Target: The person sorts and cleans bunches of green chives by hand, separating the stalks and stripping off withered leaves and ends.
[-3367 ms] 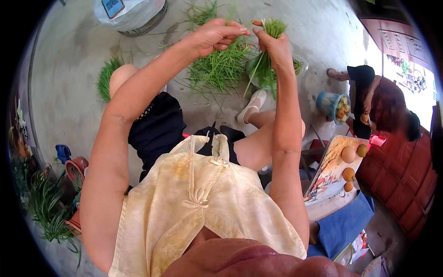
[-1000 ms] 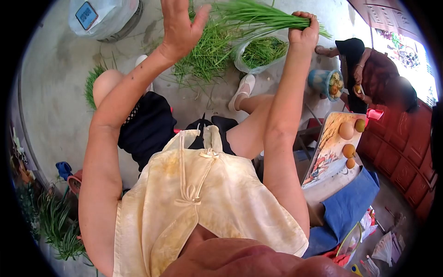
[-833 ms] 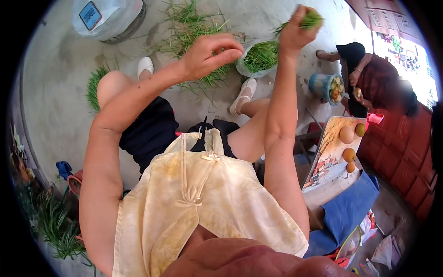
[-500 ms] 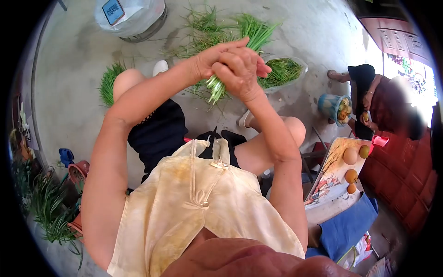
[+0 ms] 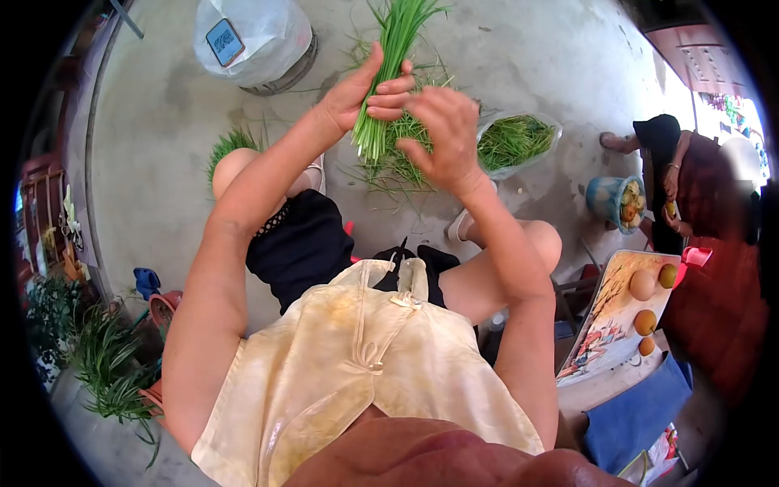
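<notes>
My left hand [image 5: 354, 91] is wrapped round a bunch of green chives [image 5: 394, 36], which stands nearly upright with the pale stem ends pointing down toward me. Close on its right, my right hand [image 5: 445, 140] is open, thumb and fingers apart and slightly blurred, holding nothing. Whether its fingertips touch the bunch or the left fingers I cannot tell. Loose chives [image 5: 410, 166] lie scattered on the floor below both hands. A clear plastic bag [image 5: 555, 140] filled with cut green blades sits to the right. Another heap of chives [image 5: 231, 146] is partly hidden behind my left knee.
A plastic-covered bucket [image 5: 280, 49] with a phone [image 5: 225, 42] on top stands at upper left. At right, a person [image 5: 690, 178] holds a small round fruit beside a blue bucket [image 5: 604, 201]. Round fruits [image 5: 644, 322] rest on a printed board [image 5: 596, 325]. Potted plants [image 5: 105, 357] stand at left.
Both hands were clasped together round the chives. My right hand has come off and opened, while my left keeps the bunch, now turned more upright. The whole view has shifted slightly.
</notes>
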A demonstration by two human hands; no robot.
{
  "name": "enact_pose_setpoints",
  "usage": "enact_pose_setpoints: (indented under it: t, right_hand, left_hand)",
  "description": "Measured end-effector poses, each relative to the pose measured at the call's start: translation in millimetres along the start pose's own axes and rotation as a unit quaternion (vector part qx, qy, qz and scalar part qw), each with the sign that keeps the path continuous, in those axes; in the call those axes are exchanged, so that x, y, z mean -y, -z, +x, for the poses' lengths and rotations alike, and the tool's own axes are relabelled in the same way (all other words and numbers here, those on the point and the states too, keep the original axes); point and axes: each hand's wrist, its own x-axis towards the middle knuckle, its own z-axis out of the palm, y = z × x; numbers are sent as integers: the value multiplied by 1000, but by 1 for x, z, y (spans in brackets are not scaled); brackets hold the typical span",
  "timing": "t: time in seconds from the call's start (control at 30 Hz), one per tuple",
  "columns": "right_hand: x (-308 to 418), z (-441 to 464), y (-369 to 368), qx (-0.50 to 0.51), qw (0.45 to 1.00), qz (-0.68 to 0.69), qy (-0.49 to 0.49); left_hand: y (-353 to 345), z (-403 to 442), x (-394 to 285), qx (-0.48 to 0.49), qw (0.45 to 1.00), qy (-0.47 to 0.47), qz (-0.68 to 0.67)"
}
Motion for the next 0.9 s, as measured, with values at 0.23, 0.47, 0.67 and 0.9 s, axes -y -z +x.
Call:
enact_pose_setpoints:
  t: [0.23, 0.47, 0.67, 0.9]
  right_hand:
    - [-43, 8, -18, -109, 857, 347, -366]
    - [-54, 7, -3, -51, 770, 486, -411]
    - [-58, -1, 3, 10, 685, 621, -380]
    - [-65, -8, 10, 71, 829, 274, -483]
  left_hand:
    - [-1, 7, 5, 70, 994, 77, -19]
    - [-20, 0, 15, -96, 956, 54, 271]
    - [-1, -6, 26, -150, 888, 72, 429]
    - [13, -7, 28, -198, 862, 45, 464]
